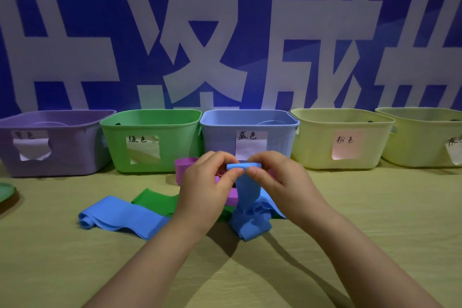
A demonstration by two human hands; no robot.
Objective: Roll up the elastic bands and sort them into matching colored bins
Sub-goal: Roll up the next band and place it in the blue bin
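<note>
My left hand (pixel 207 187) and my right hand (pixel 280 182) both pinch the top end of a blue elastic band (pixel 247 187), which is partly rolled between the fingertips. Its loose length hangs down and bunches on the table. A second blue band (pixel 125 217) lies flat to the left, one end curled. A green band (pixel 155 200) lies behind it, partly under my left hand. A purple band (pixel 183 169) stands as a loop behind my left hand. The blue bin (pixel 250 117) stands straight ahead, the green bin (pixel 150 117) and the purple bin (pixel 55 117) to its left.
Two pale yellow bins stand at the right, one (pixel 342 117) with a pink label and one (pixel 425 115) cut off by the frame edge. A green lid (pixel 6 191) lies at the far left edge. A blue banner wall rises behind the bins.
</note>
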